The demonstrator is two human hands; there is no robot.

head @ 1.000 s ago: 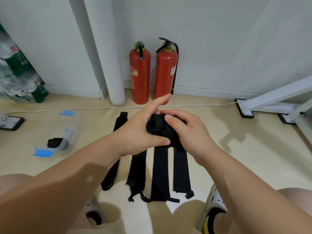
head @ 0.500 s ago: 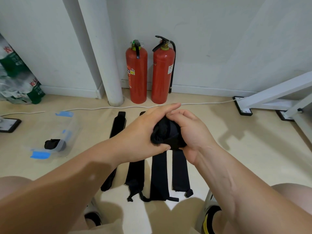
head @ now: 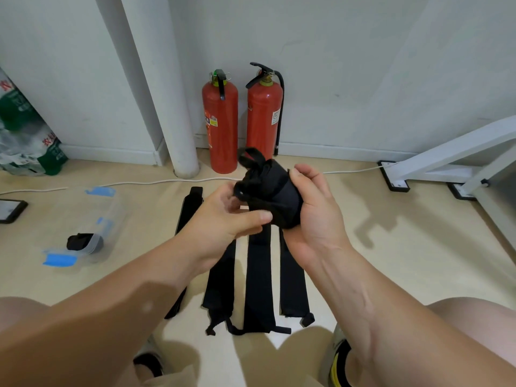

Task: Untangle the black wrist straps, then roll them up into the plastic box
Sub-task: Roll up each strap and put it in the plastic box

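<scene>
While the right hand (head: pixel 315 216) cups a rolled black strap (head: pixel 275 196) and the left hand (head: pixel 220 222) pinches its edge, the plastic box (head: pixel 111 216) lies well left of that strap, nearer the left hand.

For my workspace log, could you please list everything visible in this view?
rolled black fabric wrist strap: one, black, held in both hands
flat black wrist straps: four, black, side by side on floor
clear plastic box with blue clips: one, clear, floor, left
second rolled black strap: one, black, inside that box
red metal fire extinguishers: two, red, by the wall
white cable: one, white, on floor
white metal frame: one, white, at right
left hand: one, holds the roll
right hand: one, grips the roll
</scene>
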